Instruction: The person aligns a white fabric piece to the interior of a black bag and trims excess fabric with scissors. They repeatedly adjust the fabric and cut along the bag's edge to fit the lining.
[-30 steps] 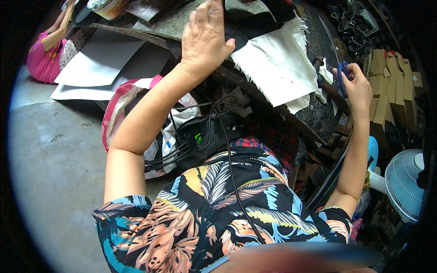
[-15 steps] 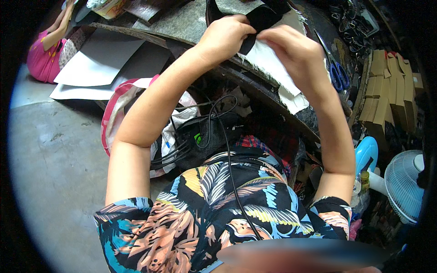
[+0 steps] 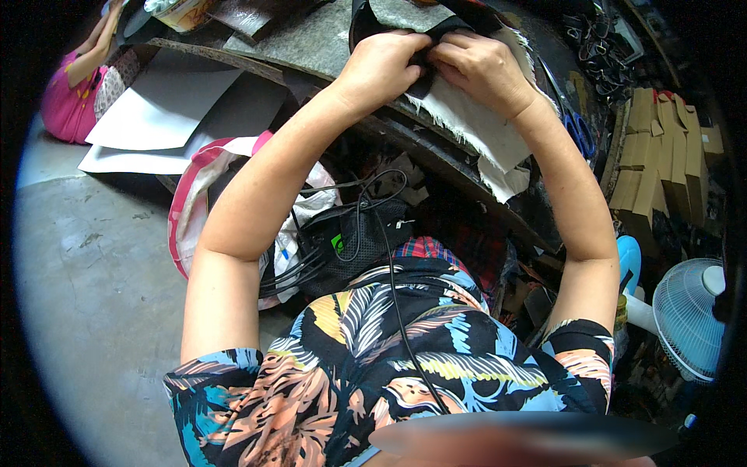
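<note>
Both hands are at the far worktable, close together over a piece of black sheet material (image 3: 447,26), either fabric or leather. My left hand (image 3: 383,68) is closed on its near edge, thumb and fingers pinched together. Right beside it, my right hand (image 3: 489,68) has its fingers bent and pressed on the same black piece. The fingertips and the fold between them are partly hidden. Under my hands a white cloth (image 3: 498,140) with frayed edges hangs over the table's near edge.
Blue-handled scissors (image 3: 580,134) lie right of the cloth. White sheets (image 3: 148,109) jut out at left, near another person in pink (image 3: 66,109). Cardboard boxes (image 3: 642,163) and a fan (image 3: 689,315) stand at right. A black mesh bag (image 3: 350,241) with cables is near my lap.
My right hand, blurred before, has moved slightly left, and its fingers have closed on the black material. The left hand keeps its pinch almost in place.
</note>
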{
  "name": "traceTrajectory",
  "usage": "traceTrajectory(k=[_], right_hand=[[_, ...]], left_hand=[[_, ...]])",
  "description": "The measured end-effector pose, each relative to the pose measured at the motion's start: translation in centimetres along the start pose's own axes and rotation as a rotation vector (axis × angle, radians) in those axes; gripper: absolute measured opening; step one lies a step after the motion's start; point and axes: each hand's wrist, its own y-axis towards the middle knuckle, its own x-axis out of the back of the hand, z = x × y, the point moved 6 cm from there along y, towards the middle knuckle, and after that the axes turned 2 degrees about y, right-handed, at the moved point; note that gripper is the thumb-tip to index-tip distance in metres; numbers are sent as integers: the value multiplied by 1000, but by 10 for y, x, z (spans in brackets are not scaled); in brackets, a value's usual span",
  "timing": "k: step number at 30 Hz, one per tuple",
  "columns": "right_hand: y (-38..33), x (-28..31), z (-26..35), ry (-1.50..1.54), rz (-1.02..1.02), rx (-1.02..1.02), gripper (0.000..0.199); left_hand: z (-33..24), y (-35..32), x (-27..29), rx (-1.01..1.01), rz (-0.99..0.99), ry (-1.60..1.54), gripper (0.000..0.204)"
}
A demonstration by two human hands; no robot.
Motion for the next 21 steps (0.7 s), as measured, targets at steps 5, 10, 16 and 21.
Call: traceTrajectory(k=[5, 10, 16, 21], right_hand=[[-2, 3, -11, 161, 69, -59, 23], [1, 4, -9, 170, 99, 13, 28], [-1, -1, -2, 42, 15, 89, 19], [-10, 2, 6, -72, -19, 163, 16]], left_hand=[[-1, 0, 1, 28, 23, -41, 39], [1, 0, 3, 51, 29, -41, 40], [4, 0, 0, 47, 22, -44, 40], [2, -2, -4, -18, -35, -40, 36]])
